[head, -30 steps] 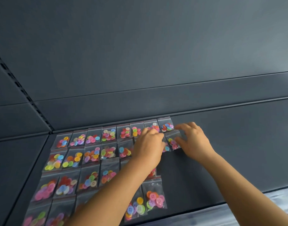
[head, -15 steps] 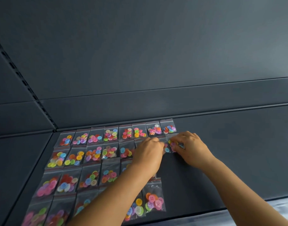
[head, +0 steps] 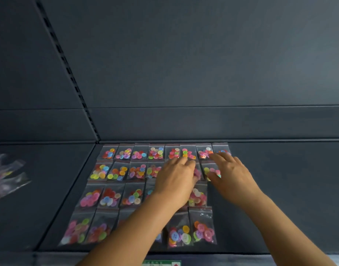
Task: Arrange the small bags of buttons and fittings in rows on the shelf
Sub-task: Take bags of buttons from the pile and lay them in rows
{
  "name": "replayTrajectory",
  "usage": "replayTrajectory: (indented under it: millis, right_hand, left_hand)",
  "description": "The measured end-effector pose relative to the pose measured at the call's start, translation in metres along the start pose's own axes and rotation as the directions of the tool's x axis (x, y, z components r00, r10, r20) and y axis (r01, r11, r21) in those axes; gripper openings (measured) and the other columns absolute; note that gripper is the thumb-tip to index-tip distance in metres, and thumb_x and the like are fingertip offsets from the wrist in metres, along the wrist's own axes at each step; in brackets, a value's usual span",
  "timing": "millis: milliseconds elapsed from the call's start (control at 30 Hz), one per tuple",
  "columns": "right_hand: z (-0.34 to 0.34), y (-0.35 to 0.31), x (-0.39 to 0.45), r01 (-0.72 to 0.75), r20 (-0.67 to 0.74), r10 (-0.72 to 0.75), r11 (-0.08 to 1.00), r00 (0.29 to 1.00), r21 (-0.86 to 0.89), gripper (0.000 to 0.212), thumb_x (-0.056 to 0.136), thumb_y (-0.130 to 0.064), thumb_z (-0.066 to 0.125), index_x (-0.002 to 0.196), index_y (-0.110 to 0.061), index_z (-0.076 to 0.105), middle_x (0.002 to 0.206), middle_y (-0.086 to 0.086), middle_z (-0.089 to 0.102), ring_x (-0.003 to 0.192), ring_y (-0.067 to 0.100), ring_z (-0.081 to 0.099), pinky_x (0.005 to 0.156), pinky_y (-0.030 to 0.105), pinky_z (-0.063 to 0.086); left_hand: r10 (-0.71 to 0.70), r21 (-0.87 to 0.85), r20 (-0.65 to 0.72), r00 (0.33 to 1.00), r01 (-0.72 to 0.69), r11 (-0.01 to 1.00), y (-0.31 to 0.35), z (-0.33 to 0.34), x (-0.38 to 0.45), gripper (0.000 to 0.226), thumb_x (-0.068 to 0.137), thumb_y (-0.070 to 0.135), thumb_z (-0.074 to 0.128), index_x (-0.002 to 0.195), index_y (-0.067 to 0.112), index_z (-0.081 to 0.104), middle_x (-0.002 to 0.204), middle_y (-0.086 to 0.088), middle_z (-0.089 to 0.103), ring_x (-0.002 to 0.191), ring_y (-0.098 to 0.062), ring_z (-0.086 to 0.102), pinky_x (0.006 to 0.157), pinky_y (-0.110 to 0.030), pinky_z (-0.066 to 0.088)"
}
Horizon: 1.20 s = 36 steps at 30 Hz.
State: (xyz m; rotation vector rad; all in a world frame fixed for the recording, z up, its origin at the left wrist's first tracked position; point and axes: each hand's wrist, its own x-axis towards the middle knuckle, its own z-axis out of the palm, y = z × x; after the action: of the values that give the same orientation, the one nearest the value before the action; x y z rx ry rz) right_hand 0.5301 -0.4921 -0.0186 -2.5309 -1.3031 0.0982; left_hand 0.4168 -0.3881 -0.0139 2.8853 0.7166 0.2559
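Small clear bags of coloured buttons (head: 156, 153) lie in four rows on a dark grey shelf (head: 289, 189). My left hand (head: 174, 181) lies over the middle of the second and third rows, bent fingertips touching a bag of pink buttons (head: 197, 172). My right hand (head: 232, 174) rests with fingers stretched out flat over the bag (head: 210, 170) at the right end of the second row, its fingertips reaching the back row. My forearms hide parts of the two front rows.
A blurred loose heap of bags (head: 6, 179) lies on the neighbouring shelf section at left. A slotted upright (head: 69, 73) divides the back wall. Bare shelf stretches right of the rows. A green label (head: 161, 263) sits on the front edge.
My right hand has gone from pinching the end bag to lying flat over it, fingers reaching further back. My left hand stays beside it. The camera has shifted, showing the loose heap at left.
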Motion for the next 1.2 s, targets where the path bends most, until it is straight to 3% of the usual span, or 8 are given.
replayTrajectory:
  millis: [300,533,933,1067,1200]
  right_hand:
    - [0.014,-0.122,0.000,0.214,0.056,-0.214,0.977,0.975,0.009,0.057,0.096,-0.040,0.044,0.147,-0.027,0.022,0.154,-0.005,0.026,0.143,0.018,0.021,0.116,0.032,0.017]
    - [0.052,-0.242,0.003,0.302,0.081,-0.304,0.953,0.949,0.032,0.056,0.096,-0.038,0.047,0.146,-0.028,0.025,0.152,-0.007,0.028,0.141,0.017,0.024,0.115,0.032,0.021]
    - [0.123,-0.418,0.011,0.368,0.135,-0.379,0.924,0.915,0.104,0.050,0.097,-0.033,0.046,0.144,-0.025,0.032,0.149,-0.006,0.034,0.137,0.018,0.030,0.113,0.033,0.024]
    - [0.141,-0.448,0.021,0.387,0.156,-0.399,0.917,0.904,0.097,0.049,0.097,-0.031,0.044,0.144,-0.025,0.031,0.150,-0.006,0.032,0.136,0.018,0.031,0.112,0.033,0.024]
    - [0.158,-0.468,0.038,0.466,0.230,-0.477,0.879,0.848,0.104,0.050,0.099,-0.032,0.037,0.147,-0.032,0.024,0.155,-0.009,0.021,0.142,0.019,0.022,0.114,0.039,0.022]
  left_hand:
    - [-0.187,-0.009,-0.072,0.980,0.187,0.982,-0.105,-0.047,-0.074,0.055,0.098,0.039,0.044,0.148,0.024,0.027,0.152,0.006,0.032,0.139,-0.014,0.029,0.113,-0.030,0.025]
    - [-0.269,-0.010,-0.104,0.957,0.270,0.963,-0.214,-0.076,-0.145,0.055,0.098,0.040,0.041,0.148,0.026,0.025,0.149,0.009,0.035,0.136,-0.011,0.031,0.111,-0.024,0.025]
    - [-0.357,-0.005,-0.106,0.928,0.359,0.933,-0.380,-0.092,-0.225,0.052,0.097,0.039,0.043,0.145,0.024,0.031,0.145,0.007,0.039,0.134,-0.014,0.032,0.111,-0.026,0.028]
    - [-0.373,-0.017,-0.112,0.921,0.374,0.927,-0.414,-0.096,-0.229,0.058,0.098,0.037,0.042,0.150,0.024,0.019,0.154,0.006,0.024,0.141,-0.015,0.023,0.114,-0.029,0.023]
    - [-0.301,0.045,-0.001,0.954,0.300,0.953,-0.439,-0.094,-0.211,0.057,0.102,0.035,0.031,0.152,0.025,0.005,0.160,0.006,0.003,0.147,-0.015,0.001,0.120,-0.035,0.007]
